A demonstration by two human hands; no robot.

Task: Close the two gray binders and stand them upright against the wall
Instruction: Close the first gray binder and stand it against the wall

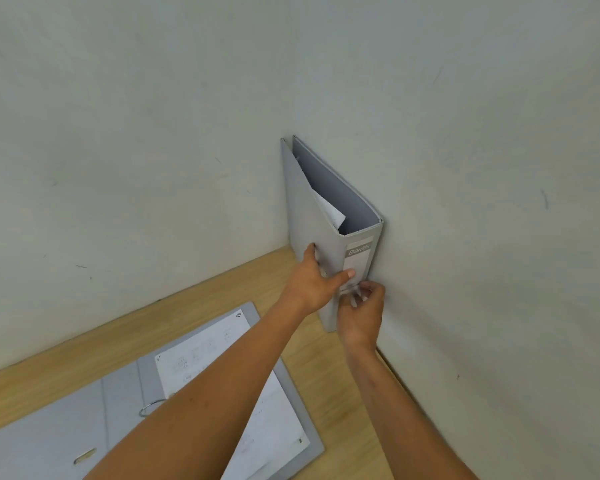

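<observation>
A closed gray binder [309, 202] stands upright in the corner, its right cover against the right wall [499, 202], spine with a label facing me. White sheets show at its top. My left hand [312, 282] grips the binder's left cover and spine edge, thumb across the spine. My right hand [361, 313] is curled at the lower spine, fingers touching it. A second gray binder [125, 403] lies open flat on the wooden table at the lower left, metal ring visible, white printed sheets on its right half, partly hidden by my left forearm.
The light wooden table [222, 299] meets pale walls at the back [118, 133] and on the right. A strip of bare table lies between the open binder and the standing one.
</observation>
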